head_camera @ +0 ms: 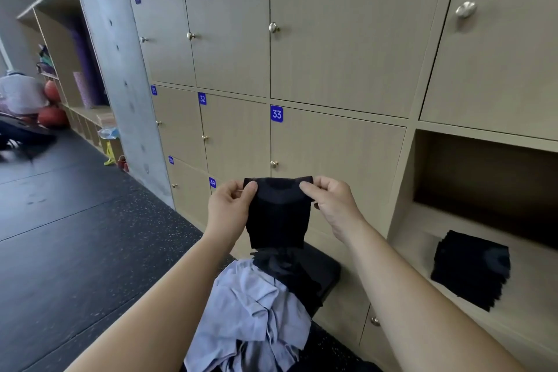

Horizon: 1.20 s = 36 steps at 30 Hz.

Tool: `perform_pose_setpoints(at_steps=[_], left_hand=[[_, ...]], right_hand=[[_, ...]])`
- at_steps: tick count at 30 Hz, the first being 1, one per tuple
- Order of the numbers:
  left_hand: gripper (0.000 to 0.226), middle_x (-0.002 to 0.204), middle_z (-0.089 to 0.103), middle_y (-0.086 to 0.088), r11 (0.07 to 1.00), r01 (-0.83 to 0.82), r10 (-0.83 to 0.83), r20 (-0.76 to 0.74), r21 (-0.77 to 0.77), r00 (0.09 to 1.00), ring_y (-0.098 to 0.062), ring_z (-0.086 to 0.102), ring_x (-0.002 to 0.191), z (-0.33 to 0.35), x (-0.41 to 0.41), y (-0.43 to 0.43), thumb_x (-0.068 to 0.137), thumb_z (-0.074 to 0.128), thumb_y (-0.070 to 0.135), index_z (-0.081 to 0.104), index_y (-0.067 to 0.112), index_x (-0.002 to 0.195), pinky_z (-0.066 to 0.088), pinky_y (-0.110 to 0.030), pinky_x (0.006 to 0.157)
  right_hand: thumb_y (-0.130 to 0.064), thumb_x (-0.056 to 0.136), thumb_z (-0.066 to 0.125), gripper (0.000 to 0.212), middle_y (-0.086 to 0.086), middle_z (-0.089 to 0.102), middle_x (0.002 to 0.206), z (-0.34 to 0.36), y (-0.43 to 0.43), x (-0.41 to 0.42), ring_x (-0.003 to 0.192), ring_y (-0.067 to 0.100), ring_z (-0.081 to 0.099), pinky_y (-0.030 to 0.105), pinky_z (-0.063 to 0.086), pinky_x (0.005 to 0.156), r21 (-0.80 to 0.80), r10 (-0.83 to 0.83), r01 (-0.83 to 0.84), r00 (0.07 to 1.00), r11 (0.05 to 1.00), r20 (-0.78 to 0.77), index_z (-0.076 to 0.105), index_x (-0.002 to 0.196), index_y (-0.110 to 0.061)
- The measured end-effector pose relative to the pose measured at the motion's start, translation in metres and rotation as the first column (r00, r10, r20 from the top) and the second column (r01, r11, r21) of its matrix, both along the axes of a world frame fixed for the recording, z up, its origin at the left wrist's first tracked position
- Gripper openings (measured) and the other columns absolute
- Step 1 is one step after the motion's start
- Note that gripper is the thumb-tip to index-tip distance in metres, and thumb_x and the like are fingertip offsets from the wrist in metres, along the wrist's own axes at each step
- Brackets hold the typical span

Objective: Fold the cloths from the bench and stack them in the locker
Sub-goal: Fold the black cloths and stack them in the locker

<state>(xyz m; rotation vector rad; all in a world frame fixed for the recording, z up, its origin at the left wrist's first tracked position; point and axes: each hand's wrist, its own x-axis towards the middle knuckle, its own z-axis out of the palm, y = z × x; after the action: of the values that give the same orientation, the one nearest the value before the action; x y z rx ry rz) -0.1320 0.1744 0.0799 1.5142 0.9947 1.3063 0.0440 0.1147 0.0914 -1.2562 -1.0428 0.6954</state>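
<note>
- Black cloth [277, 214]: centre frame, hanging, top corners pinched by left hand [229, 208] and right hand [333, 205].
- Bench [327, 273]: below, heaped with unfolded cloths [250, 305].
- Open locker [471, 178]: right; folded stack [471, 269] inside.

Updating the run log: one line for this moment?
both hands: left hand, right hand pinch black cloth | bench pile: unfolded | locker stack: started

Gym changing room, numbered lockers [332, 142], exercise balls [52, 115]

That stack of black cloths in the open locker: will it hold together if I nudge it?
Probably not well. The black stack shows many thin separate layers with slightly uneven edges, so a push likely shears the top ones. It looks soft and light, like the limp held cloth.
</note>
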Motion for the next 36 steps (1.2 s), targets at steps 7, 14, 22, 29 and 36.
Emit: perform_pose_setpoints(at_steps=[7, 14, 22, 29, 36], left_hand=[[0.016, 0.087, 0.071, -0.008, 0.998, 0.062, -0.062, 0.093, 0.003, 0.994, -0.014, 0.063, 0.079, 0.020, -0.001, 0.001, 0.097, 0.059, 0.013, 0.069, 0.002, 0.091, 0.051, -0.032, 0.079], [0.025, 0.107, 0.072, 0.003, 0.966, 0.258, -0.251, 0.156, -0.026, 0.955, -0.010, 0.070, 0.093, 0.039, 0.000, 0.005, 0.101, 0.051, 0.016, 0.061, 0.021, 0.123, 0.057, -0.029, 0.074], [0.049, 0.115, 0.069, -0.004, 0.945, 0.326, -0.318, 0.138, -0.035, 0.938, -0.020, 0.070, 0.099, 0.040, 0.007, 0.010, 0.091, 0.064, 0.006, 0.048, 0.027, 0.132, 0.059, -0.036, 0.080], [0.058, 0.112, 0.069, -0.004, 0.964, 0.266, -0.259, 0.165, -0.022, 0.952, -0.019, 0.071, 0.096, 0.030, 0.019, 0.006, 0.092, 0.060, -0.003, 0.043, 0.030, 0.137, 0.060, -0.033, 0.071], [0.068, 0.110, 0.066, -0.004, 0.986, 0.161, -0.157, 0.109, -0.037, 0.982, -0.014, 0.068, 0.095, 0.009, 0.044, -0.001, 0.091, 0.065, 0.007, 0.030, 0.025, 0.146, 0.056, -0.021, 0.066]], right_hand=[[-0.015, 0.089, 0.066, 0.017, -0.010, 0.059, 0.063, 0.017, 0.006, 0.004, 0.059, 0.000, 0.053, 0.009, 0.042, 0.059, 0.032, -0.061, 0.061, 0.998, 0.998, 0.022, 0.064, 0.073, -0.008], [-0.014, 0.092, 0.062, 0.011, 0.000, 0.067, 0.074, 0.045, 0.015, 0.002, 0.064, 0.008, 0.064, 0.027, 0.056, 0.062, 0.031, -0.038, 0.042, 0.991, 0.999, -0.127, 0.060, 0.081, -0.010], [-0.015, 0.090, 0.063, 0.011, 0.008, 0.065, 0.080, 0.050, 0.022, 0.007, 0.072, 0.019, 0.062, 0.032, 0.054, 0.061, 0.048, -0.153, 0.153, 0.988, 0.987, 0.009, 0.061, 0.087, -0.005], [-0.016, 0.086, 0.070, 0.024, 0.012, 0.068, 0.100, 0.035, 0.013, 0.015, 0.079, 0.021, 0.069, 0.026, 0.053, 0.056, 0.035, -0.149, 0.160, 0.965, 0.987, -0.215, 0.055, 0.104, -0.008], [-0.019, 0.077, 0.076, 0.036, 0.004, 0.073, 0.096, 0.003, 0.000, 0.017, 0.087, 0.019, 0.066, 0.027, 0.046, 0.066, -0.312, 0.077, -0.124, 0.984, 0.942, -0.158, 0.065, 0.110, -0.010]])
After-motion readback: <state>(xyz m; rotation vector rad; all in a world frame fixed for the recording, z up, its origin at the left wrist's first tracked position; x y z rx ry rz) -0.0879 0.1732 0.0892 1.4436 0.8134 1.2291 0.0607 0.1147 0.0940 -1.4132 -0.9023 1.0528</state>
